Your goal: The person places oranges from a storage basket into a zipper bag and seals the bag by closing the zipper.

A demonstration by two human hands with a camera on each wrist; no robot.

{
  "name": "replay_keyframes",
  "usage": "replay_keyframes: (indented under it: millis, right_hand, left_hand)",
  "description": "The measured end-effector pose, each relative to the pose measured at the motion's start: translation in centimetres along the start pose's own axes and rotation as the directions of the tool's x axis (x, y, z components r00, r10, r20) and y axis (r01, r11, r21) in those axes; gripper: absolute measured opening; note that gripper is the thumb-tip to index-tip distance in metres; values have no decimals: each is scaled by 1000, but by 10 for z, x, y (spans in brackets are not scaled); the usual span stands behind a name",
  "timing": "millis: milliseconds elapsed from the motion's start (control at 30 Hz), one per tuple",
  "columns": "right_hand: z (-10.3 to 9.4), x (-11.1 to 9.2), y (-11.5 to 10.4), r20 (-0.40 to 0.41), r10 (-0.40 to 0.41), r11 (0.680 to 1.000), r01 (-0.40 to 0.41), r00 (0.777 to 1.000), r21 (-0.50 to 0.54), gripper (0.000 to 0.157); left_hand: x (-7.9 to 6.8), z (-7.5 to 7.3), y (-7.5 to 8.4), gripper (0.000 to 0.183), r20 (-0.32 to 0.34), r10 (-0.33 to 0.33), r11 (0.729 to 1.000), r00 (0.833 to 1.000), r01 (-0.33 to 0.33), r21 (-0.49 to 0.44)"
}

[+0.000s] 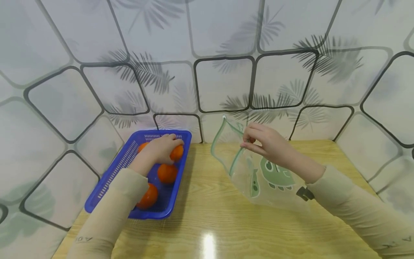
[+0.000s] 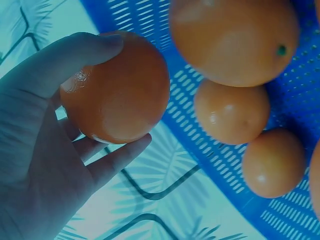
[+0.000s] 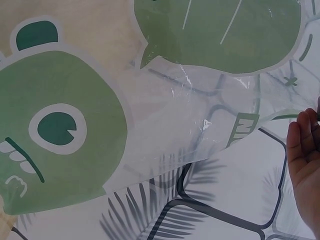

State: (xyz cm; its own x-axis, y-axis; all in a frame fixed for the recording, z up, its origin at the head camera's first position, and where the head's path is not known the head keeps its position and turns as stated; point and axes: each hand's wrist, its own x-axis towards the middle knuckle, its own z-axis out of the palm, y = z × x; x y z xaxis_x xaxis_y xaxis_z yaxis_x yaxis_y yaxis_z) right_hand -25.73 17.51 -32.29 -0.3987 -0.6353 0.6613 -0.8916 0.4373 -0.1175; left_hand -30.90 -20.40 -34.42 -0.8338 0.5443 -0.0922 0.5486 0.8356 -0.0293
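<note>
One orange point(image 2: 120, 95) is gripped by the left hand point(image 1: 161, 148) at the blue basket's point(image 1: 163, 210) far end; the clear zip bag point(image 1: 275, 174) is pinched at its parted mouth by the right hand point(image 1: 263, 141). Fruit removal is judged in hand; a steady, wide mouth seems called for next.

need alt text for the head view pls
A left hand grips an orange at a blue basket of oranges, while the right hand pinches the rim of an open, see-through bag with green cartoon prints. Behind the wood-grain table is a leaf-patterned backdrop.
</note>
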Motion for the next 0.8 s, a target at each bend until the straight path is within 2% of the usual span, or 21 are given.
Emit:
replay_keyframes:
  millis: [367,600,800]
  right_hand:
    - [1,1,1,-7,3,1000,-3,1000,2,47]
    - [2,1,1,-2,4,1000,-4,1000,6,46]
    - [4,3,1,-14,-8,1000,8,1000,15,47]
  left_hand:
    - [-6,-22,18,64,-99,56,998,993,-55,20]
    - [-9,-39,35,66,-195,147,989,970,-142,40]
    - [-12,-56,53,67,-225,207,978,952,-193,80]
